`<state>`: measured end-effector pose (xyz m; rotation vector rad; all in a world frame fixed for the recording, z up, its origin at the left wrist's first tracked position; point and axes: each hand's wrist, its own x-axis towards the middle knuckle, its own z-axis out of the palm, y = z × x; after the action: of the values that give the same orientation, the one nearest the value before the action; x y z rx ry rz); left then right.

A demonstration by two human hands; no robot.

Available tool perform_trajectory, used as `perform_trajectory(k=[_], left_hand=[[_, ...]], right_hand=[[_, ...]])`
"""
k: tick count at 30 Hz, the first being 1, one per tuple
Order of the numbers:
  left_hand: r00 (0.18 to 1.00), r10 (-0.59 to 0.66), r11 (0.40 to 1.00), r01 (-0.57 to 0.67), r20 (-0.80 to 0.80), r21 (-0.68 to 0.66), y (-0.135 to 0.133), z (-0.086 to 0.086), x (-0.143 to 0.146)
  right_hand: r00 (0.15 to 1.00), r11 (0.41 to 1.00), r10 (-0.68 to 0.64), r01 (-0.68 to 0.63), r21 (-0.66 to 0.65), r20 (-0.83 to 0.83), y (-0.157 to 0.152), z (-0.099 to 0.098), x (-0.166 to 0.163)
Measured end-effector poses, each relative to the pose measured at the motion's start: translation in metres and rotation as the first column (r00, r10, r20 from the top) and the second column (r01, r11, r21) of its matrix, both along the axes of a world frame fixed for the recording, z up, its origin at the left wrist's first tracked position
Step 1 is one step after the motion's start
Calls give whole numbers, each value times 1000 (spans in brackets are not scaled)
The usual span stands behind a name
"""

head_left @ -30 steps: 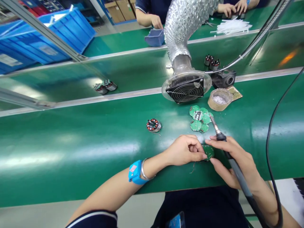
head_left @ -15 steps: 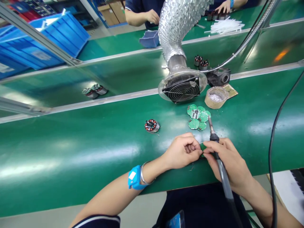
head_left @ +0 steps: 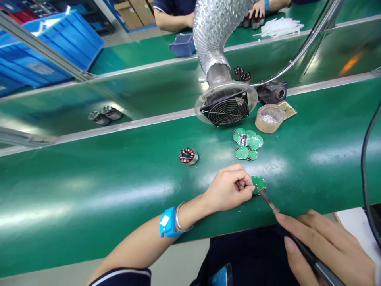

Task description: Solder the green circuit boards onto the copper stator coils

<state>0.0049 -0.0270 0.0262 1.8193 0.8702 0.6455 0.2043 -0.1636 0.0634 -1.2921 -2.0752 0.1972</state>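
Note:
My left hand (head_left: 231, 187) is closed in a pinch at the left edge of a round green circuit board (head_left: 259, 184) near the table's front edge. Whether it grips the board or a thin wire there is hidden by the fingers. My right hand (head_left: 324, 242) grips a soldering iron (head_left: 270, 203) like a pen, and the iron's tip touches or almost touches the board. Just beyond lies a pile of round green circuit boards (head_left: 248, 143). To the left stands a motor stator (head_left: 189, 156) with copper windings and a loose wire.
A fume duct with a fan grille (head_left: 228, 109) hangs over the table. Behind the boards are a solder-filled round pot (head_left: 269, 118) and a black iron holder (head_left: 274, 93). Two stators (head_left: 105, 115) lie beyond the rail. A co-worker's hand (head_left: 257, 10) handles parts opposite.
My right hand has moved away from the board, back and right, swinging the soldering iron so its tip comes down onto the board. My left hand stays in place.

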Motion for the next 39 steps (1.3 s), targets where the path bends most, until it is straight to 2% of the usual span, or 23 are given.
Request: perform_trajectory(k=[3, 11, 16, 22, 27, 30, 33, 37, 39], left_hand=[[1000, -4, 1000, 4, -8, 10, -1, 1, 0], [999, -22, 1000, 23, -43, 14, 0, 4, 0], [998, -33, 999, 32, -59, -13, 2, 6, 0], [997, -29, 1000, 28, -67, -6, 2, 7, 1], [997, -14, 1000, 14, -75, 11, 1, 8, 1], [997, -17, 1000, 18, -77, 15, 2, 7, 1], [997, -19, 1000, 21, -74, 23, 1, 7, 1], [997, -26, 999, 28, -79, 24, 1, 7, 2], [996, -44, 998, 47, -79, 40, 3, 8, -2]], right_hand=[[1000, 1000, -9, 8, -24, -8, 5, -1, -7], [1000, 999, 23, -23, 37, -6, 17, 8, -13], [1000, 1000, -2, 2, 19, -4, 16, 6, -13], [1000, 1000, 15, -15, 11, -19, 15, 4, -10], [995, 999, -46, 46, 2, -88, 8, 6, -2], [997, 1000, -30, 29, -10, -74, 3, 6, 4], [996, 998, -57, 56, -12, -66, 5, 0, 6], [975, 988, -150, 153, 8, -166, 26, -17, -4], [980, 995, -97, 95, -19, -172, 40, -28, -12]])
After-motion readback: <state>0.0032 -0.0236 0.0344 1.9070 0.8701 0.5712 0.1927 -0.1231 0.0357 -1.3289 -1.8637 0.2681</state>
